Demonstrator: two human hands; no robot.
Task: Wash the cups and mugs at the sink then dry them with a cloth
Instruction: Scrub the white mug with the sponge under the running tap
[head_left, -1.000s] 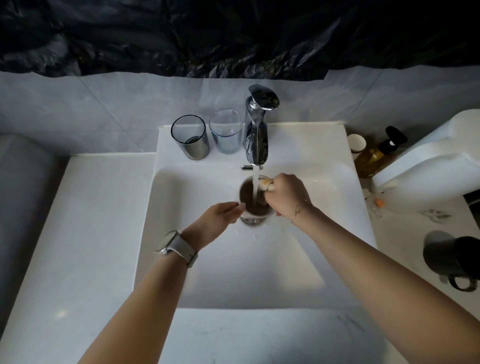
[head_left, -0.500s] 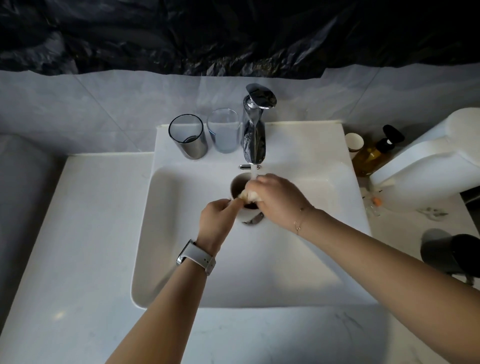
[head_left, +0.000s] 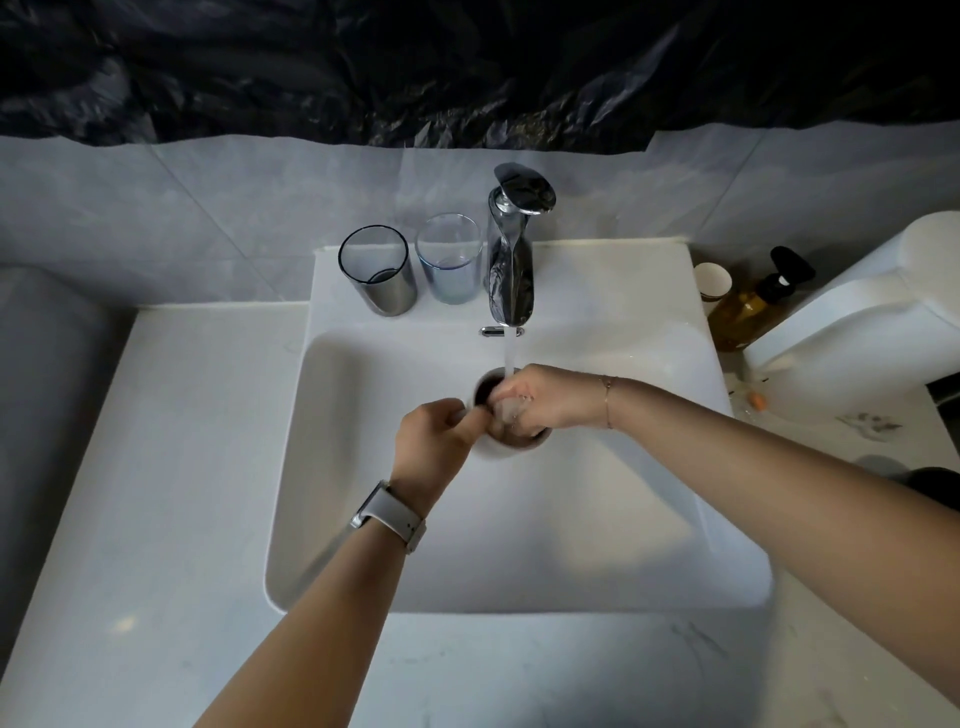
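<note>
Nearest the camera, two bare forearms reach in from the bottom edge over the white desk toward the middle of the frame. The left hand, with a pale-strapped watch on its wrist, is clamped on the near-left side of a white mug with a dark inside, held over the sink basin.

A second ago the right hand held a small pale sponge or cloth at the mug's rim; now its fingers are closed on that wad and pushed down into the mug's mouth, and the left hand has shifted from a fingertip pinch to a fuller grip. The water stream now lands on the right hand's knuckles and the rim. This reads as scrubbing the inside, so washing of this mug is under way and drying is not yet begun.

Further back, centre, stands the chrome tap; to its left a clear tumbler and a smoky grey tumbler wait on the sink ledge. At the right edge sit a small paper cup and an amber pump bottle.
</note>
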